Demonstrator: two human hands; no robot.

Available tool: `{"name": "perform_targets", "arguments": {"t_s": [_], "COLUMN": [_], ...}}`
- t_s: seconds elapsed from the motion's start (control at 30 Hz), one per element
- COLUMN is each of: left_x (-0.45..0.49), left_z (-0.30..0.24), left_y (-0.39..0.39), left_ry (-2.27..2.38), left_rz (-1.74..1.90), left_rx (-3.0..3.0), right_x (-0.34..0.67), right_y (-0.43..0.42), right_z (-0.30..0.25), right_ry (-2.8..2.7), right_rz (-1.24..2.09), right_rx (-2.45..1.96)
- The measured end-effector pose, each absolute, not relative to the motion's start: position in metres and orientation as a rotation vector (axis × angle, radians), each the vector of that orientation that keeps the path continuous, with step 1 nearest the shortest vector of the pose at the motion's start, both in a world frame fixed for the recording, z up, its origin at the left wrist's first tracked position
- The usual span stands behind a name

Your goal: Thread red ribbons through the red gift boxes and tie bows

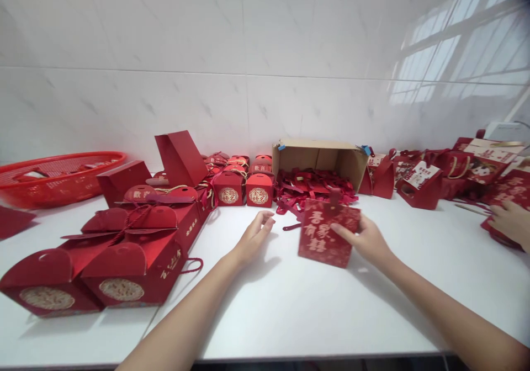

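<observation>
My right hand (368, 238) grips a flat red gift bag (321, 244) by its right edge, thumb on the front. Gold characters face me, and a dark red tab stands at its top. The bag is upright just above or on the white table; I cannot tell which. To its left, my left hand (255, 236) is held over the table with nothing in it, fingers loosely apart. Behind both hands, red ribbon strips (314, 186) spill from a cardboard box (345, 167) lying on its side.
Large red gift boxes (132, 271) crowd the left, with small red boxes (259, 190) behind. A red plastic basket (62, 186) stands at the far left. Red bags (422, 186) line the back right. Another person's hand (511, 222) touches red pieces at the right edge.
</observation>
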State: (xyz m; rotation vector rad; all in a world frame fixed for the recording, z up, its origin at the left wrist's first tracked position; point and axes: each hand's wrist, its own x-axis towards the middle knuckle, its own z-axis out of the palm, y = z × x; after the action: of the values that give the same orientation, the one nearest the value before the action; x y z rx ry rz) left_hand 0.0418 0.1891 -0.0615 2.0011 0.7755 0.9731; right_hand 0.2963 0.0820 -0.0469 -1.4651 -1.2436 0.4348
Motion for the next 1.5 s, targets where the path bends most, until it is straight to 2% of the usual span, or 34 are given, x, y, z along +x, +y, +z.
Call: {"name": "perform_targets", "arguments": {"t_s": [0.13, 0.23, 0.33, 0.4, 0.53, 0.6, 0.77, 1.03, 1.33, 1.5], "left_x": [0.041, 0.04, 0.038, 0.038, 0.039, 0.039, 0.039, 0.04, 0.039, 0.039], "left_z": [-0.067, -0.068, -0.069, -0.071, -0.075, -0.076, -0.074, -0.069, -0.069, -0.07], "left_y": [0.192, 0.192, 0.192, 0.193, 0.195, 0.196, 0.198, 0.197, 0.198, 0.199], "left_ry": [1.008, 1.112, 1.125, 1.128, 1.131, 1.13, 1.139, 1.169, 1.191, 1.188], "left_rz": [0.837, 0.744, 0.705, 0.672, 0.614, 0.605, 0.58, 0.539, 0.518, 0.513], "left_rx": [2.201, 2.334, 2.385, 2.432, 2.519, 2.535, 2.519, 2.498, 2.511, 2.52], "right_x": [0.375, 0.418, 0.425, 0.411, 0.363, 0.343, 0.331, 0.347, 0.381, 0.377], "right_y": [0.058, 0.049, 0.048, 0.053, 0.075, 0.094, 0.151, 0.178, 0.167, 0.165], "right_z": [-0.06, -0.075, -0.086, -0.09, -0.094, -0.094, -0.088, -0.089, -0.09, -0.087], "right_ry": [-0.753, -0.628, -0.695, -0.95, -1.687, -1.832, -1.635, -1.307, -0.815, -1.045], "right_rz": [-0.118, -0.58, -0.931, -1.022, -0.831, -0.729, -0.372, -0.171, -0.168, -0.236], "right_rx": [-1.823, -1.876, -1.833, -1.82, -1.817, -1.791, -2.065, -2.365, -2.482, -2.222]}}
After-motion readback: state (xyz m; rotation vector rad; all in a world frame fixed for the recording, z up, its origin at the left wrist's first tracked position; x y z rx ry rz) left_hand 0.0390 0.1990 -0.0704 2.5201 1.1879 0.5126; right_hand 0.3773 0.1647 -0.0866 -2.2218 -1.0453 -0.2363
